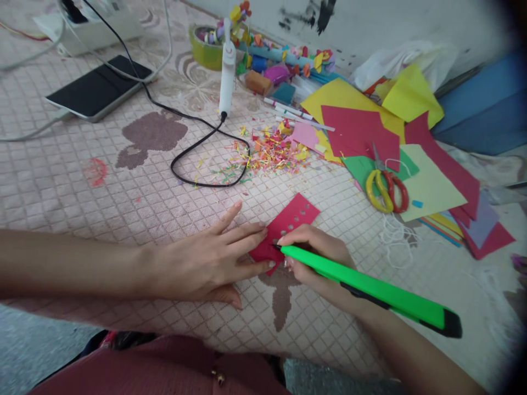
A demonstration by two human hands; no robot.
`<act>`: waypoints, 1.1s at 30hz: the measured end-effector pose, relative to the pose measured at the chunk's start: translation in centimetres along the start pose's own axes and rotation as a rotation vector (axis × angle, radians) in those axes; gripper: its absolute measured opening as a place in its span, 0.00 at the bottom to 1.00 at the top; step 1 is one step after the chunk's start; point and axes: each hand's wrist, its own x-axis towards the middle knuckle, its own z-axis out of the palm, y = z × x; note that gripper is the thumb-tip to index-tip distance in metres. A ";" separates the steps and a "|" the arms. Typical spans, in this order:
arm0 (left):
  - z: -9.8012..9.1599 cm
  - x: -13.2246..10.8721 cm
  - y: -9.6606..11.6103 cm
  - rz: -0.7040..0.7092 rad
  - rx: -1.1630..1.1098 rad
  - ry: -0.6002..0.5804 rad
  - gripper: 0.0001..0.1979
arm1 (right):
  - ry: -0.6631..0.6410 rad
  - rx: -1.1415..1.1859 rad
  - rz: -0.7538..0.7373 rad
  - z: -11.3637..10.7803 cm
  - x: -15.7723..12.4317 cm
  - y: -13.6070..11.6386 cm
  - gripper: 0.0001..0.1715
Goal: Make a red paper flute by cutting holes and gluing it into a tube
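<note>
A small red paper strip lies on the patterned cloth, with a row of small holes along it. My left hand rests flat with spread fingers, and its fingertips press on the left part of the strip. In my right hand is a green utility knife with a black end and a black slider. Its dark tip touches the red paper close to my left fingers. The knife slants back to the lower right, over my right forearm.
Paper scraps lie beyond the strip, beside a looped black cable. Scissors rest on coloured paper sheets at the right. Further back are a white corded tool, yellow tape and a dark tablet-like device.
</note>
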 end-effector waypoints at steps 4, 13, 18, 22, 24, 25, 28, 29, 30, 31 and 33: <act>-0.3 -0.3 -0.9 0.043 -0.021 -0.029 0.31 | -0.009 0.008 -0.006 -0.1 0.2 0.0 0.14; -0.4 -0.1 -1.2 0.030 -0.065 -0.068 0.30 | 0.001 -0.006 0.014 0.1 -0.1 0.3 0.17; -0.6 -0.1 -0.7 0.003 -0.047 -0.044 0.30 | -0.004 0.002 0.011 0.0 -0.2 0.0 0.17; -0.4 -0.1 -0.2 -0.023 -0.014 -0.035 0.31 | 0.002 -0.001 0.015 0.0 -0.3 0.0 0.18; -0.1 0.1 0.1 -0.031 -0.001 -0.033 0.33 | -0.003 0.002 0.022 0.0 -0.3 0.0 0.18; 0.0 0.2 0.2 -0.037 0.000 -0.031 0.34 | -0.007 0.002 0.026 0.0 -0.4 0.1 0.17; 0.2 0.4 0.3 -0.058 -0.004 -0.033 0.34 | -0.004 -0.005 0.036 0.0 -0.3 0.2 0.15; 0.2 0.5 0.2 -0.056 -0.005 -0.030 0.33 | -0.003 -0.004 0.034 0.0 -0.2 0.3 0.15; 0.1 0.5 0.0 -0.048 -0.008 -0.030 0.32 | -0.006 -0.001 0.033 0.0 -0.2 0.3 0.15; 0.0 0.5 -0.3 -0.031 -0.014 -0.032 0.31 | -0.007 0.005 0.030 0.0 -0.2 0.4 0.15; -0.2 0.5 -0.9 0.019 -0.035 -0.042 0.29 | -0.011 0.019 0.028 0.0 -0.1 0.4 0.15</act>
